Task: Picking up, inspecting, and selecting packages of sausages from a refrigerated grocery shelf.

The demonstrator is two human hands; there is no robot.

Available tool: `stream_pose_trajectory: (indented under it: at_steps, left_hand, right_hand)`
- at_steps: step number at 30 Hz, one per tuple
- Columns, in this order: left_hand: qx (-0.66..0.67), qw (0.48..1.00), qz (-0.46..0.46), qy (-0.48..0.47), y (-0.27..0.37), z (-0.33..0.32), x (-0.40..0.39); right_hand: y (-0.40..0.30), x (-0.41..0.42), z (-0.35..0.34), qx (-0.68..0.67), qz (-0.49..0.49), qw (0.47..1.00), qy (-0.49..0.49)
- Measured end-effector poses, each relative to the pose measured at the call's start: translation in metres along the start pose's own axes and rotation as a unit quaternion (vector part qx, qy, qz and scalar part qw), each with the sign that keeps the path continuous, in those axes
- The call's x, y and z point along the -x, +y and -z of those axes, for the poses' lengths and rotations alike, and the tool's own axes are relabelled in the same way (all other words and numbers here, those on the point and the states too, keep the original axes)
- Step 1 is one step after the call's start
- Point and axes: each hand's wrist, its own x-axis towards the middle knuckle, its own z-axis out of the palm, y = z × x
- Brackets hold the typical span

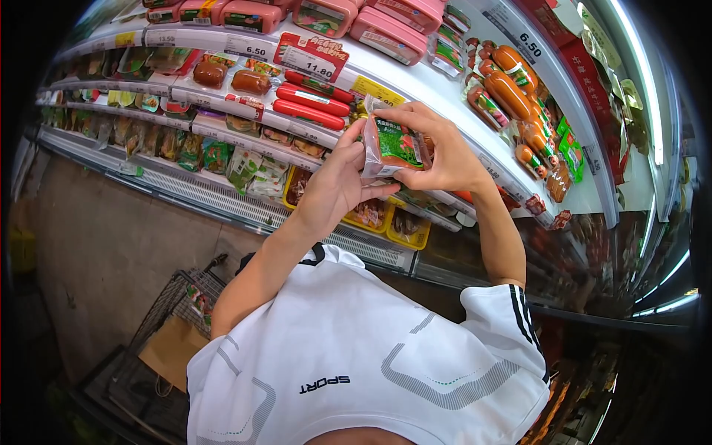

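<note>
A clear plastic pack of processed meat with a green label [399, 143] is held up in front of a chilled display shelf. My right hand [442, 147] grips it from the right, fingers over its top edge and thumb at its lower edge. Against the pack's left side rest the thumb and fingers of my left hand [339, 181], palm turned up, with other fingers reaching beneath it. Just behind the hands lie red-wrapped sausages [314, 99] on a shelf. Pink packs of meat [389, 34] stand on the shelf above, and orange-brown sausages [507, 94] lie to the right.
A shelf edge with price tags [222, 44] runs across the view. Yellow trays of packed meat [409, 228] sit low in the case, beyond a vented front ledge [183, 183]. At lower left stands a wire shopping cart [161, 295] holding a brown paper bag [173, 351].
</note>
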Motion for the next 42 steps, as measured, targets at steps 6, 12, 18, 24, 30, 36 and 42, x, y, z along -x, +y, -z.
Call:
stream_pose_trajectory:
  at_steps: [6, 12, 18, 24, 30, 36, 42]
  left_hand:
    - [0.033, 0.999, 0.005, -0.033, 0.003, 0.000, -0.007]
    - [0.001, 1.000, -0.018, 0.015, -0.003, 0.016, 0.003]
    - [-0.021, 0.997, -0.023, 0.064, 0.000, 0.037, 0.021]
    - [-0.122, 0.973, -0.018, 0.196, -0.014, 0.100, 0.051]
    - [-0.176, 0.897, -0.003, 0.405, -0.043, 0.202, 0.140]
    - [-0.175, 0.830, -0.008, 0.530, -0.069, 0.259, 0.253]
    - [-0.122, 0.786, -0.013, 0.606, -0.100, 0.291, 0.312]
  right_hand:
    - [-0.006, -0.002, 0.011, -0.010, -0.023, 1.000, 0.002]
    - [0.003, -0.005, 0.052, 0.123, -0.014, 0.990, 0.074]
    - [0.049, -0.023, 0.128, 0.243, -0.132, 0.954, 0.113]
    - [0.102, -0.073, 0.169, 0.395, -0.311, 0.864, -0.004]
    - [0.141, -0.094, 0.166, 0.417, -0.271, 0.867, 0.019]
    - [0.199, -0.123, 0.178, 0.432, -0.237, 0.870, 0.029]
    - [0.247, -0.121, 0.174, 0.443, -0.216, 0.869, 0.044]
